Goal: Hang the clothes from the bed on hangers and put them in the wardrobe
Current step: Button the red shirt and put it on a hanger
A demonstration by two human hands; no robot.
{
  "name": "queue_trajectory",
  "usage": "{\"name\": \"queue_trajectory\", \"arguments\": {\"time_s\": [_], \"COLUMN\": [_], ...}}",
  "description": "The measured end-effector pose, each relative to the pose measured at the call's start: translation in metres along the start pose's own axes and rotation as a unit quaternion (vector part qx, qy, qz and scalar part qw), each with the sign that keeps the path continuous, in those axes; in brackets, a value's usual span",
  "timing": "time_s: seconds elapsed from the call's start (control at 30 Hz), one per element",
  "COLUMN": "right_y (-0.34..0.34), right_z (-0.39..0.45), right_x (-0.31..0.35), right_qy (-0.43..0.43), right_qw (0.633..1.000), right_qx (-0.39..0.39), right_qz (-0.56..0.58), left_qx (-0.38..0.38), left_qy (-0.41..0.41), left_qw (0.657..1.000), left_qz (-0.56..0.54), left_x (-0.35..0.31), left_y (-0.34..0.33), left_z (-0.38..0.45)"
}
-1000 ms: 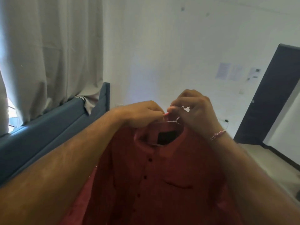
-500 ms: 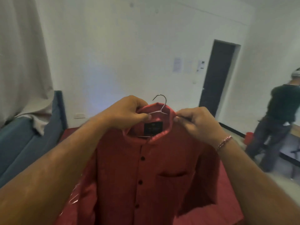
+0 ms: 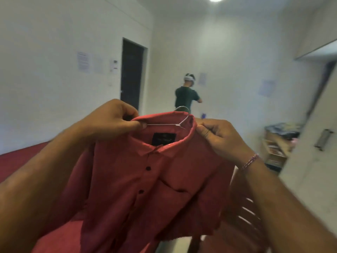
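Observation:
A red button-up shirt (image 3: 145,189) hangs in front of me on a thin metal wire hanger (image 3: 179,123), whose hook pokes up behind the collar. My left hand (image 3: 111,119) pinches the left side of the collar together with the hanger wire. On the other side, my right hand (image 3: 218,137) grips the right edge of the collar. The bed with its red cover (image 3: 14,159) lies low at the left, mostly hidden by my arm and the shirt. A pale wardrobe door with a metal handle (image 3: 323,137) stands at the right edge.
A person in a dark green top (image 3: 186,95) stands across the room, back turned. A dark doorway (image 3: 132,75) is in the far wall. A wooden shelf unit with piled cloth (image 3: 279,143) sits by the wardrobe. A wooden chair back (image 3: 246,212) is beneath my right arm.
My view has swung to the right, from the curtain and blue headboard to the doorway and wardrobe side. Both hands stay on the collar, and the shirt has moved with me.

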State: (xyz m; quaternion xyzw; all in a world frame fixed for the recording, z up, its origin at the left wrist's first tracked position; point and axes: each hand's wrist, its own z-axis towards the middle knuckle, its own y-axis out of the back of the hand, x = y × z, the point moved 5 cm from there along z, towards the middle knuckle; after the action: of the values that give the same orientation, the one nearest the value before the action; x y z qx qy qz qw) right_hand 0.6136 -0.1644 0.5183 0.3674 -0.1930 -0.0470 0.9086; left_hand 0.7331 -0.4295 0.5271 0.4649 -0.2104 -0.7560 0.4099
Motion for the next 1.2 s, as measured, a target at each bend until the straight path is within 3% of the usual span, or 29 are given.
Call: {"name": "queue_trajectory", "arguments": {"time_s": [0.17,0.3,0.4,0.5,0.67,0.77,0.9,1.1,1.2], "right_y": [0.109,0.200,0.253,0.294,0.342,0.367,0.386,0.416,0.426], "right_z": [-0.070,-0.136,-0.178,-0.212,-0.265,-0.299,-0.328,-0.396,-0.430], "right_x": [-0.016,-0.011,-0.002,0.013,0.047,0.078,0.112,0.172,0.194], "right_qy": [-0.057,-0.074,-0.103,-0.133,-0.184,-0.198,-0.235,-0.250,-0.325], "right_qw": [0.986,0.964,0.938,0.912,0.870,0.846,0.823,0.715,0.698], "right_qx": [-0.005,-0.081,-0.134,-0.138,-0.148,-0.201,-0.252,-0.429,-0.435], "right_qz": [-0.154,-0.243,-0.302,-0.363,-0.433,-0.452,-0.452,-0.493,-0.468], "left_qx": [0.022,0.074,0.088,0.092,0.131,0.178,0.163,0.143,0.131], "left_qy": [-0.013,-0.042,-0.143,-0.255,-0.381,-0.447,-0.480,-0.479,-0.475], "left_qw": [0.991,0.975,0.963,0.932,0.887,0.846,0.816,0.795,0.776], "left_qz": [-0.130,-0.207,-0.212,-0.240,-0.225,-0.232,-0.278,-0.343,-0.394], "left_x": [-0.045,-0.106,-0.179,-0.267,-0.396,-0.446,-0.493,-0.552,-0.581], "left_y": [-0.051,-0.108,-0.135,-0.153,-0.194,-0.212,-0.223,-0.259,-0.277], "left_z": [0.039,0.071,0.092,0.113,0.130,0.127,0.125,0.111,0.096]}}
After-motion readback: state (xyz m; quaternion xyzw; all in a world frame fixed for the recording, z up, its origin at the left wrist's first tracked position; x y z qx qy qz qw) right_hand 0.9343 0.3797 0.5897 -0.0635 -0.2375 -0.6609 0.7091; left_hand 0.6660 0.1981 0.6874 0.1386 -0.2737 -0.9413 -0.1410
